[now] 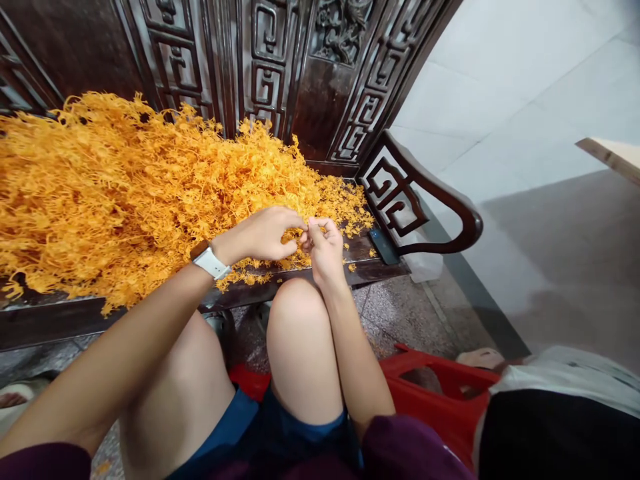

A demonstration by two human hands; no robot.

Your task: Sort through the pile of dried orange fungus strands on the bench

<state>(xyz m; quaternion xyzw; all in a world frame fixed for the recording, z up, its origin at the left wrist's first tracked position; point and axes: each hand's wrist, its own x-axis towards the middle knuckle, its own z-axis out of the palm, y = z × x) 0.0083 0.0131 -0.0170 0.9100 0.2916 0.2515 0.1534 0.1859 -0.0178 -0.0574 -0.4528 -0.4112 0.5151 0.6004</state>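
Observation:
A big heap of orange, frilly, flower-like pieces (165, 180) covers the seat of a dark carved wooden bench (200, 303). Over its front right part, my left hand (277, 233), with a white watch (213, 262) on the wrist, reaches in with bent fingers. Its fingertips meet those of my right hand (326, 250) just above my knee. The right thumb and fingers are pinched together. Whatever lies between the fingertips is too small or hidden to make out; orange pieces show right behind them.
A dark phone (384, 247) lies at the seat's right end, beside the curved armrest (450, 213). Red plastic stools (440, 393) stand low on the right, next to another person's clothed leg (555, 433). A pale wall (500, 100) rises on the right, with a wooden edge (610, 157) jutting in.

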